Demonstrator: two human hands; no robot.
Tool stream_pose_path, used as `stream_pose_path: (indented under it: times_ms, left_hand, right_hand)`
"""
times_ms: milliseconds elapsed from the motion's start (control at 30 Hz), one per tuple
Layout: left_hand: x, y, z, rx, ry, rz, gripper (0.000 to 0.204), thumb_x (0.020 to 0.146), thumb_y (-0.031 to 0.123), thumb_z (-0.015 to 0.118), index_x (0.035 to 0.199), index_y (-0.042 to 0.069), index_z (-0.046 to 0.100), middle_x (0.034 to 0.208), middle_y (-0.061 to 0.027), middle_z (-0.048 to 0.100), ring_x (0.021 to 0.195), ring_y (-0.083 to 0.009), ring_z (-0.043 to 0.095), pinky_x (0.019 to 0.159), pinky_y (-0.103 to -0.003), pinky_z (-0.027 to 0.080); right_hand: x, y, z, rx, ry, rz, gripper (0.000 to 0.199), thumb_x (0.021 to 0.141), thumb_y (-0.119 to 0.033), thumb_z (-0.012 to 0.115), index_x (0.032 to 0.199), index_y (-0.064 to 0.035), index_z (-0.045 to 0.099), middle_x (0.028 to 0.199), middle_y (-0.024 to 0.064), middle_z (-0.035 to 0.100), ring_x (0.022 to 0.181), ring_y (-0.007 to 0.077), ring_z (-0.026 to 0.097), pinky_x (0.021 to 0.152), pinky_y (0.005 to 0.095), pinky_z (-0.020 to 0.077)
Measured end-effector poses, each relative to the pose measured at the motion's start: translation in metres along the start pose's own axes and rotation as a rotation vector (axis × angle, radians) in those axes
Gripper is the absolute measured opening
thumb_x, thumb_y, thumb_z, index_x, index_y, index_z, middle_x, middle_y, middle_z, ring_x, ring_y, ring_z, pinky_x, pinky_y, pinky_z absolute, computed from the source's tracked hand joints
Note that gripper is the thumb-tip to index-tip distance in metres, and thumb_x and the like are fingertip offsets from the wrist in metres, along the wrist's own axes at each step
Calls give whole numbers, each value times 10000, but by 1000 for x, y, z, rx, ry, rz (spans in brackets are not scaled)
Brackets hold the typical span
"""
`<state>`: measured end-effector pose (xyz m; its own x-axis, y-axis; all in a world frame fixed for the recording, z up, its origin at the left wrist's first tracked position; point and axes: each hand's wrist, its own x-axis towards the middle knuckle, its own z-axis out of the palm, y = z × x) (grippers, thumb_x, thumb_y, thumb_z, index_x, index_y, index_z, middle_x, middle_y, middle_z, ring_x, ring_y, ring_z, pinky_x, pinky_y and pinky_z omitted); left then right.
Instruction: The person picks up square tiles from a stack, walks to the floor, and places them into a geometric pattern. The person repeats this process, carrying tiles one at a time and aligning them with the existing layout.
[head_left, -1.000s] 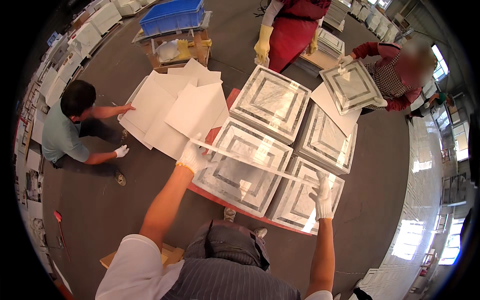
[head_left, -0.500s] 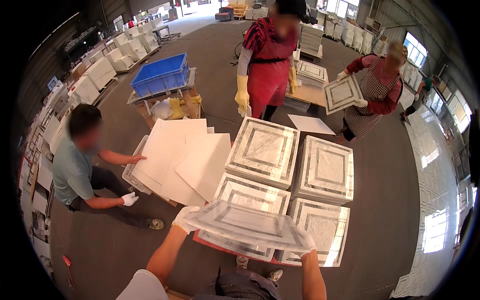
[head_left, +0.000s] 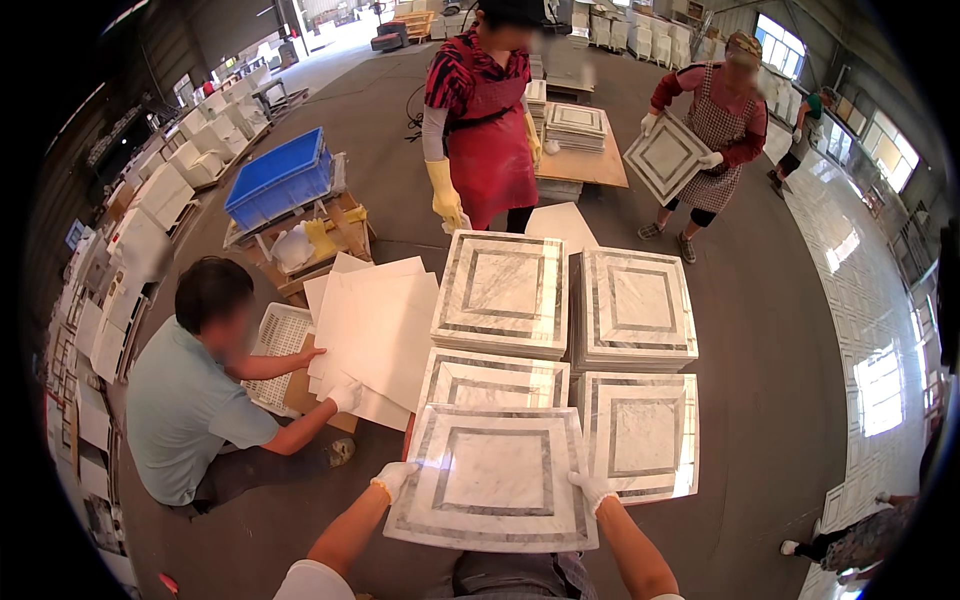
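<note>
In front of me a marble tile (head_left: 498, 478), white with grey square bands, is held up by its two side edges. My left hand (head_left: 396, 478), in a white glove, grips the left edge. My gloved right hand (head_left: 592, 488) is closed on the opposite edge. Beyond the tile stand stacks of similar tiles: a far left stack (head_left: 500, 290), a far right stack (head_left: 638, 305) and a near right stack (head_left: 640, 435). The near left stack (head_left: 470, 375) is partly hidden behind my tile.
White sheets (head_left: 375, 320) lie left of the stacks, under a crouching co-worker's (head_left: 200, 390) hands, near a white plastic crate (head_left: 280, 350). A blue bin (head_left: 280, 180) stands behind. One co-worker (head_left: 490, 150) wears a red apron; another (head_left: 715, 120) carries a tile.
The tile in my hands has gone from nearly edge-on to showing its patterned face. The co-worker at left has lowered and brought the gloved hand onto the sheets. Another person appears at lower right.
</note>
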<state>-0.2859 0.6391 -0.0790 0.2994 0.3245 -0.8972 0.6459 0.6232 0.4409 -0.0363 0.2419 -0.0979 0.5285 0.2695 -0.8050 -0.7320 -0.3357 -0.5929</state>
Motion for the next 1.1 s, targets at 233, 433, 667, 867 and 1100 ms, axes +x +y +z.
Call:
stream_pose_path:
  times_ms: [233, 433, 667, 867, 1100]
  left_hand:
    - [-72, -4, 42, 48, 83, 252, 223, 872, 151, 632, 1020, -16, 633, 917, -55, 663, 790, -168, 624, 735, -327, 507]
    - [-137, 0, 121, -17, 40, 374, 180, 897, 162, 614, 997, 13, 598, 881, -19, 645, 746, -99, 609, 665, -258, 498]
    - [-227, 13, 218, 130, -301, 439, 309, 901, 176, 589, 1156, 3, 578, 1036, -51, 650, 912, -151, 641, 807, -308, 531]
    - [-298, -47, 345, 336, -351, 587, 319, 902, 165, 587, 1176, 3, 557, 1039, -62, 641, 891, -143, 626, 783, -303, 517]
    - [-336, -96, 452, 294, -468, 619, 344, 895, 150, 580, 1202, 1, 540, 1054, -80, 638, 899, -158, 627, 776, -320, 520]
  right_hand:
    - [-54, 0, -27, 59, 38, 89, 482, 810, -245, 729, 1171, 41, 588, 1014, 69, 658, 891, 166, 604, 801, 295, 470]
    - [-141, -32, -80, 77, 155, -198, 430, 839, -250, 712, 1121, 56, 603, 998, 79, 668, 855, 132, 617, 771, 281, 491]
    - [-244, -28, -180, 195, 310, -381, 299, 818, -239, 714, 928, 26, 630, 814, 0, 623, 724, 63, 527, 653, 241, 446]
    - [-323, 42, -300, 310, 416, -433, 262, 815, -240, 710, 858, -8, 598, 749, -22, 568, 681, 56, 484, 620, 242, 424]
    - [-382, 95, -394, 273, 550, -450, 322, 811, -317, 698, 823, -27, 559, 733, 24, 554, 689, 94, 490, 628, 287, 423]
